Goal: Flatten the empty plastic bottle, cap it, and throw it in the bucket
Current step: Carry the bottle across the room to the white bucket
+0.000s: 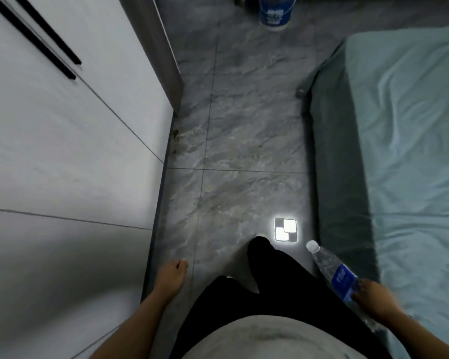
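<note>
A clear plastic bottle (332, 270) with a blue label and a white cap is gripped by my right hand (376, 296) at the lower right, its capped end pointing forward and left. The bottle looks round, not squashed. My left hand (173, 274) hangs at the lower left with its fingers loosely curled and nothing in it. A white and blue bucket (275, 14) stands on the floor far ahead at the top of the view, its upper part cut off by the frame.
White cabinet doors (62, 151) line the left side. A bed with a pale green sheet (405, 151) fills the right. Between them runs a narrow strip of grey marbled tile floor (239, 125) with a bright light reflection (285, 229). My dark-trousered legs stand at the bottom.
</note>
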